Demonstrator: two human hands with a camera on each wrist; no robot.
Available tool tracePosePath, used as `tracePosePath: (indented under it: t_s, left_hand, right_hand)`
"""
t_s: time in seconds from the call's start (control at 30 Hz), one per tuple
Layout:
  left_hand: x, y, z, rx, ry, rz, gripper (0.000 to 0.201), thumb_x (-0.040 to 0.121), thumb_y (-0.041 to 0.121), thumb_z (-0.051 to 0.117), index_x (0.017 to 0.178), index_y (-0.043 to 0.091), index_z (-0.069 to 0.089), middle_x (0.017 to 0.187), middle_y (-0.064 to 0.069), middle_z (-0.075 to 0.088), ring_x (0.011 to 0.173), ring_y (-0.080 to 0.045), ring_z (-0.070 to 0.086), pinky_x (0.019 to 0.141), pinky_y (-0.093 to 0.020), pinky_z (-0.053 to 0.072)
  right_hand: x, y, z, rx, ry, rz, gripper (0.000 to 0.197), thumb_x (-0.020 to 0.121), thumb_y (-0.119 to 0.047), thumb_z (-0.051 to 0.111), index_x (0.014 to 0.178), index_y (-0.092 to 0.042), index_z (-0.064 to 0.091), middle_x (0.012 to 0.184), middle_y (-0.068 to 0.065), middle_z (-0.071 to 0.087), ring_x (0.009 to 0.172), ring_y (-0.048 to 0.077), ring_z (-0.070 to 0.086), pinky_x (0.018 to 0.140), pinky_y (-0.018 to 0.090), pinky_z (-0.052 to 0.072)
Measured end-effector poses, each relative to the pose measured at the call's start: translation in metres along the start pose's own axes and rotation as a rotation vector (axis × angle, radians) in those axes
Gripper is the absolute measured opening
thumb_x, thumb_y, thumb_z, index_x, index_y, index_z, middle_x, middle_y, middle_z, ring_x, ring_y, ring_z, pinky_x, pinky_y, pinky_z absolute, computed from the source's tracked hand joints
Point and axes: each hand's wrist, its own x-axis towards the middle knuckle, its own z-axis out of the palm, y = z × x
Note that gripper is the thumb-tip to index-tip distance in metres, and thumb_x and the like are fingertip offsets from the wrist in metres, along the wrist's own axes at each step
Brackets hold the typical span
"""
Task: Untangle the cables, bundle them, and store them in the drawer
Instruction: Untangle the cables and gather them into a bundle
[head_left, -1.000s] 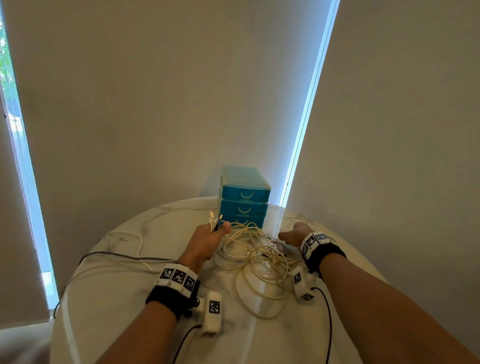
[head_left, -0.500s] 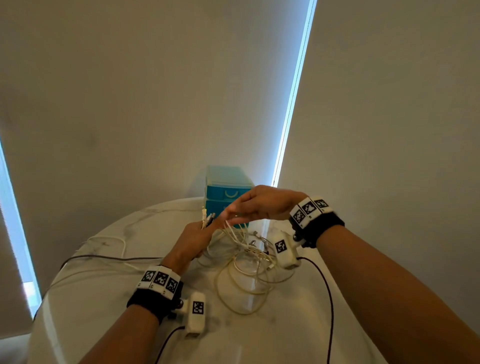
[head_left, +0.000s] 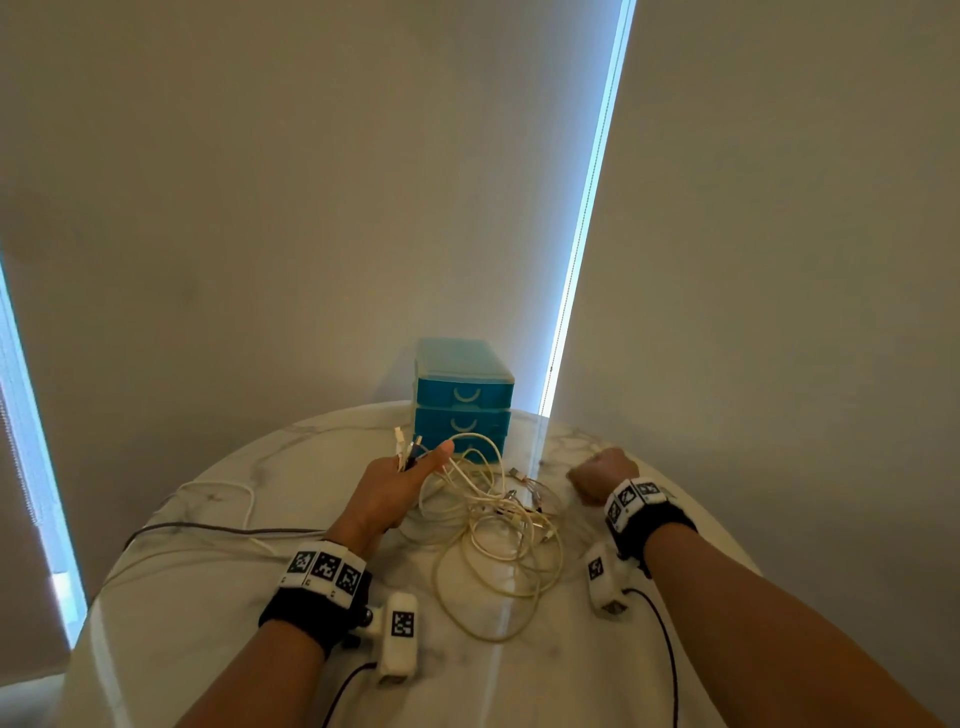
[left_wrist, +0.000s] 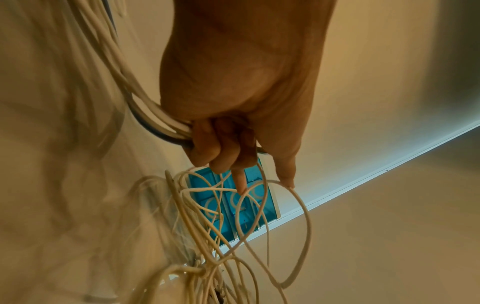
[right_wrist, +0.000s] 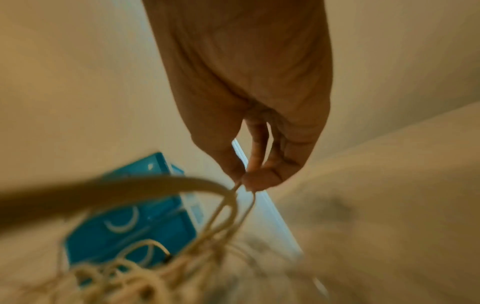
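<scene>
A tangle of cream cables (head_left: 498, 535) lies on the round marble table (head_left: 218, 613) in front of a blue drawer unit (head_left: 462, 395) with all drawers closed. My left hand (head_left: 395, 483) grips several cable ends, their plugs (head_left: 408, 447) sticking up above the fist; in the left wrist view its fingers (left_wrist: 218, 148) curl round white and grey cords (left_wrist: 155, 123). My right hand (head_left: 597, 475) is at the right of the tangle; in the blurred right wrist view its fingertips (right_wrist: 254, 179) pinch a thin loop of cable (right_wrist: 233, 207).
A dark cable (head_left: 218, 529) and a white cable (head_left: 244, 499) trail across the left part of the table toward its edge. Plain walls stand close behind the drawer unit, with a bright gap (head_left: 582, 244) between blinds. Black wires hang from both wrist cameras.
My right hand has come down from above the left hand's cable ends to the right side of the tangle. The left hand kept its grip and hardly moved.
</scene>
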Motion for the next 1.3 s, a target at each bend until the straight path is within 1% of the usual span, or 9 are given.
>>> tracePosePath:
  t_s: [0.07, 0.17, 0.3, 0.4, 0.6, 0.73, 0.97, 1.17, 1.3]
  left_hand:
    - [0.000, 0.000, -0.001, -0.029, 0.007, 0.018, 0.036, 0.097, 0.048, 0.075, 0.071, 0.023, 0.068, 0.040, 0.014, 0.048, 0.032, -0.002, 0.041, 0.038, -0.015, 0.032]
    - [0.005, -0.005, -0.006, -0.045, 0.046, 0.020, 0.046, 0.090, 0.062, 0.076, 0.072, 0.019, 0.069, 0.047, 0.009, 0.040, 0.039, -0.008, 0.031, 0.040, -0.022, 0.026]
    - [0.010, -0.004, -0.010, -0.066, 0.138, 0.033, 0.057, 0.086, 0.075, 0.071, 0.077, 0.022, 0.054, 0.051, 0.006, 0.036, 0.045, -0.012, 0.030, 0.042, -0.023, 0.026]
    - [0.007, 0.002, -0.010, -0.066, 0.173, 0.104, 0.059, 0.092, 0.072, 0.065, 0.070, 0.023, 0.041, 0.054, 0.003, 0.037, 0.047, -0.013, 0.033, 0.043, -0.025, 0.031]
    - [0.011, 0.005, -0.012, -0.336, 0.090, 0.070, 0.065, 0.099, 0.075, 0.046, 0.098, 0.013, 0.067, 0.058, 0.005, 0.036, 0.042, -0.008, 0.026, 0.041, -0.021, 0.023]
    - [0.021, 0.003, -0.019, -0.571, -0.024, -0.027, 0.073, 0.101, 0.076, 0.033, 0.099, 0.011, 0.065, 0.062, 0.004, 0.037, 0.038, -0.006, 0.023, 0.038, -0.017, 0.018]
    - [0.016, 0.001, -0.013, -0.355, -0.093, -0.004, 0.049, 0.105, 0.060, 0.050, 0.112, 0.014, 0.066, 0.068, 0.010, 0.044, 0.046, -0.006, 0.025, 0.040, -0.020, 0.021]
    - [0.011, 0.002, -0.012, -0.332, -0.190, 0.063, 0.046, 0.106, 0.061, 0.044, 0.103, 0.019, 0.060, 0.073, 0.007, 0.044, 0.053, -0.008, 0.023, 0.048, -0.025, 0.015]
    - [0.001, 0.004, -0.009, -0.163, -0.123, 0.151, 0.039, 0.112, 0.050, 0.042, 0.108, 0.015, 0.058, 0.066, 0.005, 0.036, 0.057, -0.009, 0.027, 0.049, -0.022, 0.025]
  right_hand:
    - [-0.001, -0.020, -0.014, 0.277, 0.114, -0.096, 0.015, 0.089, -0.022, 0.080, 0.099, -0.012, 0.078, 0.089, 0.010, 0.081, 0.074, 0.022, 0.078, 0.075, 0.034, 0.067]
    - [-0.015, -0.059, -0.045, 0.729, 0.219, -0.211, 0.018, 0.090, -0.019, 0.085, 0.105, -0.014, 0.076, 0.097, 0.012, 0.080, 0.067, 0.013, 0.073, 0.065, 0.025, 0.061]
    - [-0.048, -0.094, -0.078, 1.472, -0.041, -0.301, 0.033, 0.093, -0.012, 0.083, 0.122, -0.002, 0.070, 0.107, 0.012, 0.071, 0.090, 0.018, 0.071, 0.088, 0.031, 0.065]
    - [-0.080, -0.099, -0.059, 1.699, -0.296, -0.344, 0.011, 0.099, -0.009, 0.074, 0.109, -0.004, 0.071, 0.093, 0.008, 0.071, 0.086, 0.016, 0.073, 0.080, 0.025, 0.065]
    - [-0.116, -0.062, 0.058, 1.553, -0.632, -0.178, 0.039, 0.092, -0.021, 0.080, 0.126, -0.004, 0.068, 0.097, 0.008, 0.069, 0.078, 0.013, 0.067, 0.066, 0.021, 0.061]
    - [-0.121, -0.053, 0.086, 1.480, -0.663, -0.131, 0.028, 0.096, -0.023, 0.075, 0.120, -0.008, 0.072, 0.090, 0.004, 0.068, 0.074, 0.012, 0.063, 0.060, 0.020, 0.058]
    - [-0.129, -0.048, 0.095, 1.388, -0.701, -0.155, 0.024, 0.095, -0.020, 0.076, 0.118, -0.012, 0.076, 0.094, 0.004, 0.072, 0.083, 0.014, 0.070, 0.066, 0.023, 0.059]
    - [-0.139, -0.057, 0.100, 1.375, -0.706, -0.178, 0.023, 0.096, -0.019, 0.078, 0.118, -0.013, 0.078, 0.099, 0.004, 0.075, 0.085, 0.013, 0.071, 0.067, 0.024, 0.054]
    - [-0.145, -0.059, 0.103, 1.215, -0.719, -0.227, 0.030, 0.091, -0.018, 0.083, 0.121, -0.012, 0.079, 0.111, 0.007, 0.080, 0.095, 0.015, 0.073, 0.084, 0.033, 0.055]
